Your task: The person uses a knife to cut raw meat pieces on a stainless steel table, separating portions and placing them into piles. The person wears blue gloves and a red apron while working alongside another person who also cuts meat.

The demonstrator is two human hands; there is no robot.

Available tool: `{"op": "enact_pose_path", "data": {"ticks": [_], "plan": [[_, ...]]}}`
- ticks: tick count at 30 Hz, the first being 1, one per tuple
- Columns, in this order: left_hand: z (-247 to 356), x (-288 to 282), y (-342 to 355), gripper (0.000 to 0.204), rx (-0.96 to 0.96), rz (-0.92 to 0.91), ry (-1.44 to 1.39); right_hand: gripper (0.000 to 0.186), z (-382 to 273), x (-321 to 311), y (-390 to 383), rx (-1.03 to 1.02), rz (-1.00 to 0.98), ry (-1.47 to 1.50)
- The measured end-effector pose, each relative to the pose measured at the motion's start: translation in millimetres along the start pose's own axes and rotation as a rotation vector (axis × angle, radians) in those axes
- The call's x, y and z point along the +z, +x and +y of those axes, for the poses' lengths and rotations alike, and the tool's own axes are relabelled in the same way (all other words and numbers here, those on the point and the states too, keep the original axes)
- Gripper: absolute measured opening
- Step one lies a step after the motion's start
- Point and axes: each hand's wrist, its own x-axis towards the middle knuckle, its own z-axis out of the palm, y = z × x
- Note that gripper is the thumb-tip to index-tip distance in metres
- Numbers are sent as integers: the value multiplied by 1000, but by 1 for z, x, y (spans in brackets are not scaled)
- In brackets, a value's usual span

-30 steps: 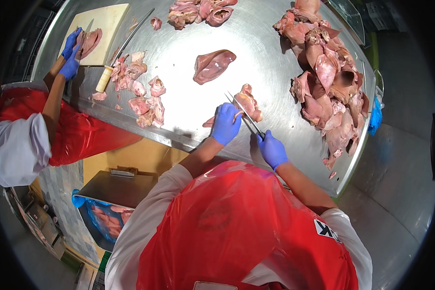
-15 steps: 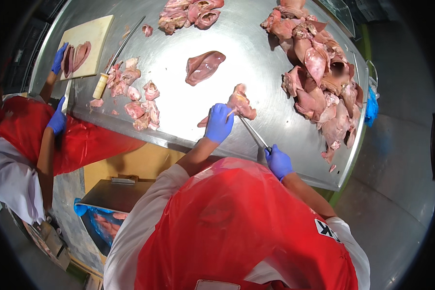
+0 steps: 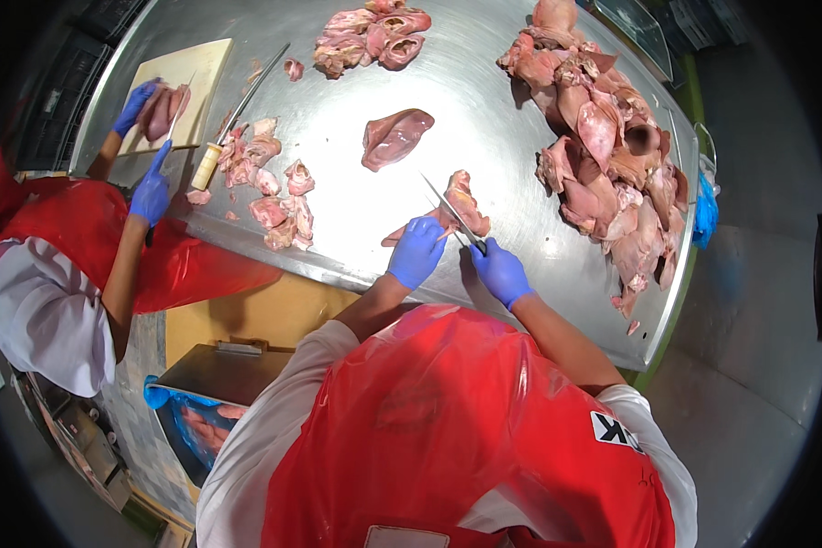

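Head view: left hand (image 3: 417,251) pins meat piece (image 3: 464,201) at frame centre on steel table (image 3: 356,228), fingers closed on it. Right hand (image 3: 500,271) clamped on knife (image 3: 452,212). vs 0.5 s ago blade's now back on the meat, so cut resumes.

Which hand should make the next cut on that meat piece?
Right hand: it holds the knife, blade over the meat piece. Left hand pins it.
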Motion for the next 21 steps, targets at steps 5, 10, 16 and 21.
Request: {"op": "enact_pose_path", "data": {"ticks": [5, 10, 16, 21], "plan": [[2, -4, 1, 16, 24, -55, 80, 42, -12, 13, 19, -14, 26, -55], [-5, -1, 2, 17, 34, -54, 59, 39, 25, 8, -20, 102, -68, -136], [-30, 29, -10, 18, -3, -78, 186, 42, 107, -7, -76, -33, -5, -209], [30, -10, 22, 55, -52, -23, 529, 49, 117, 19, -105, 254, -47, -251]]}}
